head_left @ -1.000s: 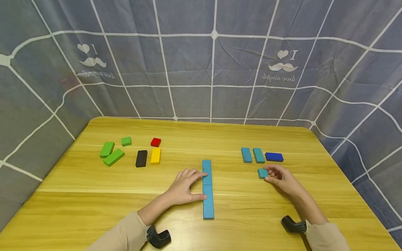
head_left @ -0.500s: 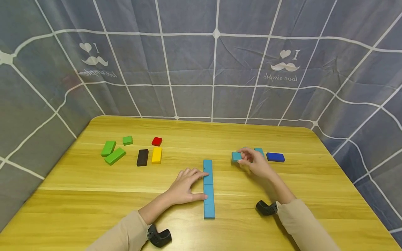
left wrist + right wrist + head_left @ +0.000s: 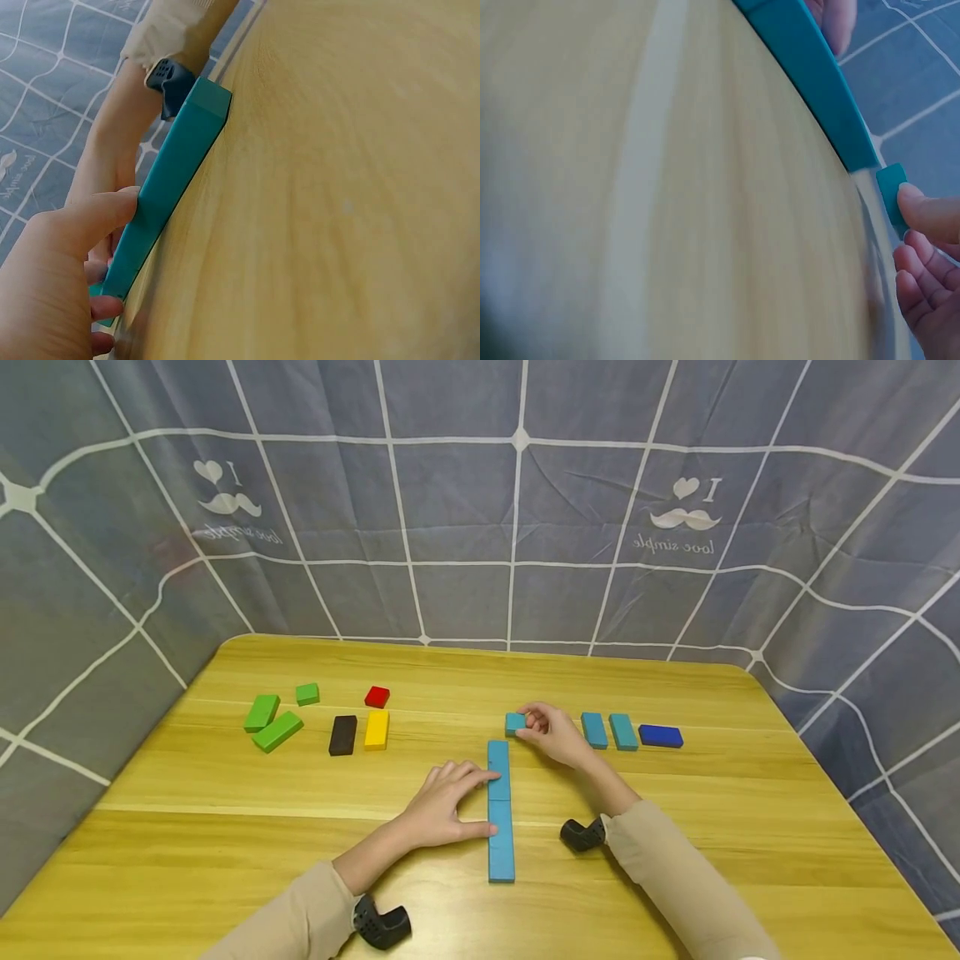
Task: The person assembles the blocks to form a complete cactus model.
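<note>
Two long light-blue blocks, the far one point(image 3: 498, 758) and the near one point(image 3: 501, 856), lie end to end in a straight row on the wooden table. My left hand point(image 3: 437, 810) rests along the row's left side, thumb against the near block and index finger at the far one. Beyond the row's far end, my right hand point(image 3: 557, 737) pinches a small light-blue block point(image 3: 514, 723) between thumb and fingers. In the right wrist view this small block point(image 3: 892, 195) shows just past the end of the row, apart from it.
To the right lie two light-blue blocks point(image 3: 594, 731) point(image 3: 623, 732) and a dark-blue block point(image 3: 661, 736). On the left are several green blocks point(image 3: 277, 732), a black block point(image 3: 342, 735), a yellow block point(image 3: 377, 730) and a small red block point(image 3: 377, 697). A grey curtain point(image 3: 450, 527) hangs behind the table.
My right hand has carried the small light-blue block from the right side leftward and away from me to the row's far end. My left hand keeps its place at the row.
</note>
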Available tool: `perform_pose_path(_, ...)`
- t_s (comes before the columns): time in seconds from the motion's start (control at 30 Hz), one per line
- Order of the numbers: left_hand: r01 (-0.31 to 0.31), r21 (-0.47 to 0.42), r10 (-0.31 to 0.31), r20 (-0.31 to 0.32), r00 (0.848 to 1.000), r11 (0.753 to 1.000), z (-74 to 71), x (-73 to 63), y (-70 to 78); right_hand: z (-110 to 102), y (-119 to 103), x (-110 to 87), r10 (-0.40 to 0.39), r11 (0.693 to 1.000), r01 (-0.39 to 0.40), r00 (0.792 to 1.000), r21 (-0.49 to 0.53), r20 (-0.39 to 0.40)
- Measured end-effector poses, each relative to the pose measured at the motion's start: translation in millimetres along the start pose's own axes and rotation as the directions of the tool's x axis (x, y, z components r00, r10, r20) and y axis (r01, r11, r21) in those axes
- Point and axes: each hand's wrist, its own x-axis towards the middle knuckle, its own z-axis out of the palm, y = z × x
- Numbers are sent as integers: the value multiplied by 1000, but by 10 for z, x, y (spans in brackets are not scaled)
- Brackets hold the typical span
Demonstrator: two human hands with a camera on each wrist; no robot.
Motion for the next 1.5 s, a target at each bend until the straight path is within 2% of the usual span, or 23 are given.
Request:
perform_pose_path(0.27, -10, 9, 10, -14, 1000, 1000, -12, 7, 9, 133, -77, 94, 16, 1000, -16, 999, 11, 48)
perform_pose_path(0.57, -6, 4, 6, -7, 1000, 1000, -14, 11, 15, 163, -82, 124, 50, 998, -52, 996, 25, 79)
perform_pose_path(0.8, -5, 7, 5, -3, 1000, 1000, -16, 11, 23, 154, -73, 123, 79, 996, -82, 994, 45, 72)
perform_pose_path(0.93, -6, 9, 6, -4, 1000, 1000, -17, 11, 22, 165, -59, 125, 62, 998, -63, 997, 12, 56)
perform_pose_path(1.5, -16, 4, 16, -5, 1000, 1000, -13, 9, 9, 168, -47, 121, 66, 995, -71, 996, 72, 66)
